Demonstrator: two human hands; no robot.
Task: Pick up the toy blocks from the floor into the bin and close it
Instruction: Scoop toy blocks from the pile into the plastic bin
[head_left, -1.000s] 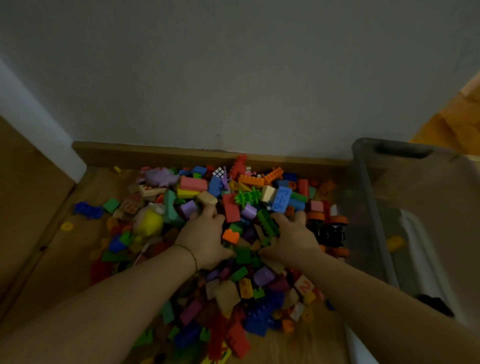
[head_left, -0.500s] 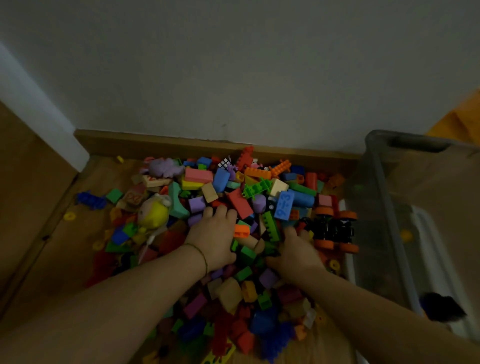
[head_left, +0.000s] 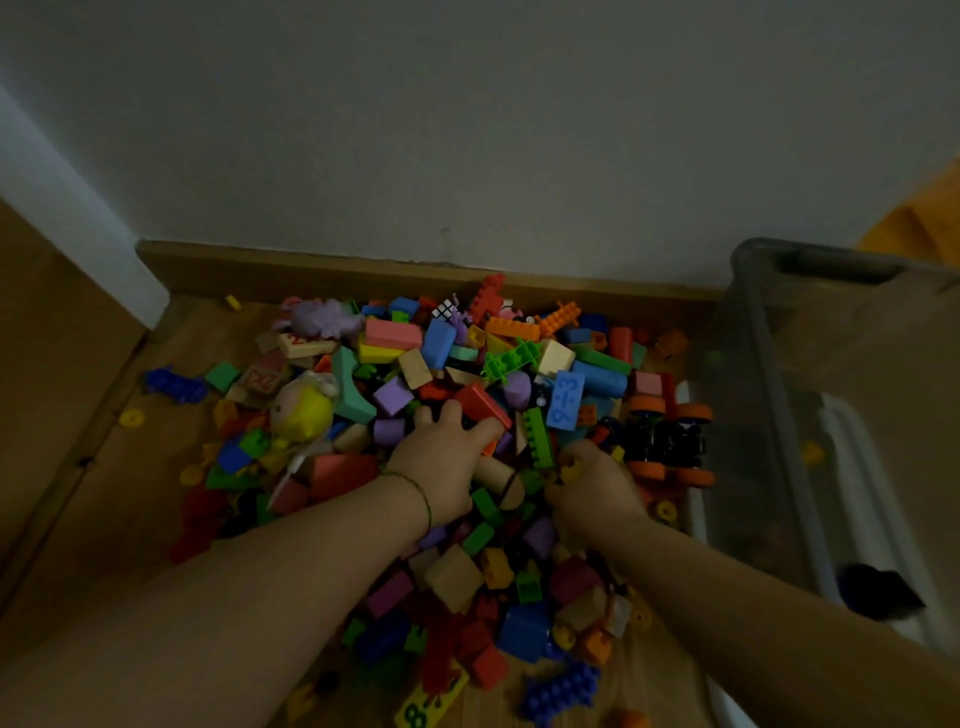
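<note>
Where the blocks (head_left: 452, 577) lie heaped on the floor (head_left: 78, 493) against the wall (head_left: 467, 130), we find the left hand (head_left: 447, 462) spread on the heap, fingers extended, touching a red block (head_left: 480, 405). We record the right hand (head_left: 597, 491) with fingers curled round small blocks. The bin (head_left: 748, 291) stands just right of the heap.

Single head-worn wide-angle view, set above the person's forearms and facing forward and steeply down into a floor (head_left: 98, 467) corner. The left hand (head_left: 447, 467) and right hand (head_left: 592, 486) sit mid-frame, close under the lens, on the toy blocks (head_left: 519, 364). The wall (head_left: 467, 130) fills the upper half, the bin (head_left: 743, 364) runs off the right edge, and straight edges bow toward the margins.
</note>
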